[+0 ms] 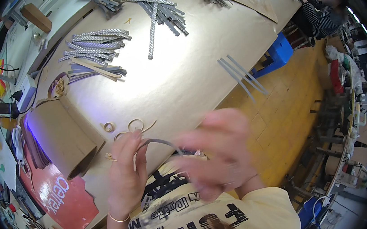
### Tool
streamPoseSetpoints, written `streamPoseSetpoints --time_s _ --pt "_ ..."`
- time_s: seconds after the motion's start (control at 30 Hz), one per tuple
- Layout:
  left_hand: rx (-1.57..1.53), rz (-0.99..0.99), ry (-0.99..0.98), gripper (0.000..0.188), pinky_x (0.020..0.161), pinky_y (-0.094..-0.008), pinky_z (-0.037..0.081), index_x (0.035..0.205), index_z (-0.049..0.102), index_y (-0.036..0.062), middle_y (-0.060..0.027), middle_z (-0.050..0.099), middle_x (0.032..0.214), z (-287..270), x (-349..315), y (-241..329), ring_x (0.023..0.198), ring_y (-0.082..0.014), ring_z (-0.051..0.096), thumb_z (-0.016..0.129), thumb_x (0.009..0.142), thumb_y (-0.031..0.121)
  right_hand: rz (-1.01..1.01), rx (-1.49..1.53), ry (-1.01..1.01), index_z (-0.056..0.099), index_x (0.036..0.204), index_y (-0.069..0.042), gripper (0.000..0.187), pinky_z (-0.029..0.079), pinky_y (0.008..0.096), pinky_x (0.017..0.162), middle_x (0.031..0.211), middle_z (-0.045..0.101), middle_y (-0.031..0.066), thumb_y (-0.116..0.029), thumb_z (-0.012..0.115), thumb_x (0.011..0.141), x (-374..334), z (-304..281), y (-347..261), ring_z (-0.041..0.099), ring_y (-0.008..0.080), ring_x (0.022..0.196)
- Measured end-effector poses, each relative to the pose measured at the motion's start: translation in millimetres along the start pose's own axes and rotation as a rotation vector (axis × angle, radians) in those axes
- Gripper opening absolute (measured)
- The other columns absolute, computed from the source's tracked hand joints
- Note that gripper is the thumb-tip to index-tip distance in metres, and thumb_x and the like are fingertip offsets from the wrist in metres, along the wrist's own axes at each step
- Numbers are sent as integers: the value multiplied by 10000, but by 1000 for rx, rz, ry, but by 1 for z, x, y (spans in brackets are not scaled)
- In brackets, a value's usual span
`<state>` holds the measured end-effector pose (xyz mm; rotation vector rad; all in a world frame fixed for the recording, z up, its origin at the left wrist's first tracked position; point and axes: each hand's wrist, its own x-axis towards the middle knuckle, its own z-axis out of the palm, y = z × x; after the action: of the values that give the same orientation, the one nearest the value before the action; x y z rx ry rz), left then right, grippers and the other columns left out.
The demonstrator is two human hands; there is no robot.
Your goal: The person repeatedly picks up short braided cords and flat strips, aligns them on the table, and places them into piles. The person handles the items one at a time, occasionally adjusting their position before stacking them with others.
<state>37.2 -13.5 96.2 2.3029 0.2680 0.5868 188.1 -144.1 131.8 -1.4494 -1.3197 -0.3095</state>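
Observation:
My left hand, closed in a pinch, holds one end of a thin grey strip near the table's front edge. The strip arches over to the right, its other end at my right hand. Motion smears that hand, so whether its fingers grip the strip is unclear. Just beyond my left hand lie curled beige ribbons on the tan table covering. Three straight grey strips lie side by side at the table's right edge, their near ends sticking out past it.
Braided silvery straps, flat grey and beige strips and a crossed pile of straps lie farther back. A brown rolled sheet and a red sheet are at left. A blue stool stands right; beyond sits another person.

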Motion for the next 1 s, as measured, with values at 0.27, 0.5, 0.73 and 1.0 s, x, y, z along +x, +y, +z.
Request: streamPoseSetpoints --time_s 0.27,0.5,0.73,1.0 --pt "79 26 -196 624 735 -376 553 1370 442 59 -188 550 1217 1 3 0 952 -330 639 675 813 -97 326 120 -375 647 1241 -85 448 450 428 924 1153 675 105 -302 720 857 -4 -9 -3 615 333 1110" --pt "-81 -4 -114 519 805 -350 568 1308 482 43 -176 569 1166 16 12 1 966 -285 660 617 842 -142 820 197 -527 658 1146 -5 303 536 319 683 891 696 138 -116 713 870 -28 -1 17 688 235 769" --pt "-40 -96 -181 426 917 -417 514 1294 518 57 -180 562 1214 52 42 -11 1080 -346 612 639 888 14 1010 -155 -260 722 957 -21 167 520 332 649 766 685 133 -163 658 898 -73 -30 78 664 215 650" --pt "48 121 -396 446 927 -442 459 1350 507 83 -190 515 1286 148 104 -31 1033 -355 591 552 909 33 1319 -384 -54 713 859 3 339 439 316 575 595 596 39 -318 622 920 -98 -78 168 545 116 561"
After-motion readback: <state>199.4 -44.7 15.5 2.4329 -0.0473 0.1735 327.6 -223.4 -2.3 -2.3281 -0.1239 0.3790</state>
